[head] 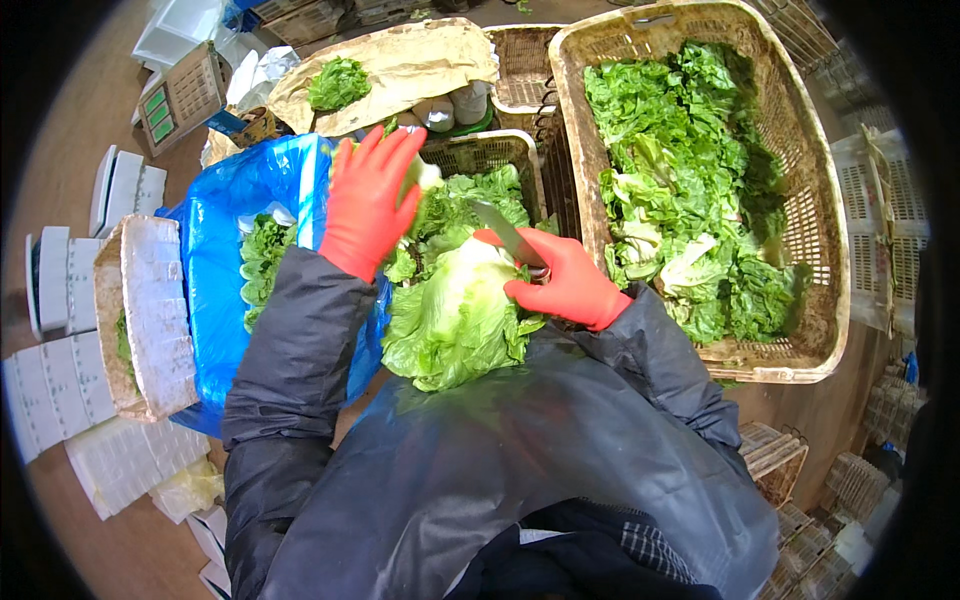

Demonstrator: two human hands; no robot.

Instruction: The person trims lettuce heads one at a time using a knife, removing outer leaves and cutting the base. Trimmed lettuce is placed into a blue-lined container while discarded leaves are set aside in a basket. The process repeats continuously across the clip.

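My right hand (566, 277), in a red rubber glove, grips a knife (504, 231) whose blade points up and left. Just left of it, a pale green head of lettuce (457, 311) rests against the dark apron over my lap, its stem end upward. My left hand (375, 199), gloved the same, is raised with its fingers spread between the blue-lined box and the middle crate. Some blurred leaf, pale at its base, shows behind its thumb; whether the hand touches it I cannot tell. More lettuce (480, 199) lies in the middle crate (536, 169) beyond.
A big dirty plastic crate (832, 247) at right holds many lettuce leaves (675, 187). At left stands a box lined with blue plastic (217, 300), with lettuce (262, 259) inside. Brown paper (420, 56) bearing a small lettuce (339, 84) lies beyond; white foam boxes (56, 390) stand far left.
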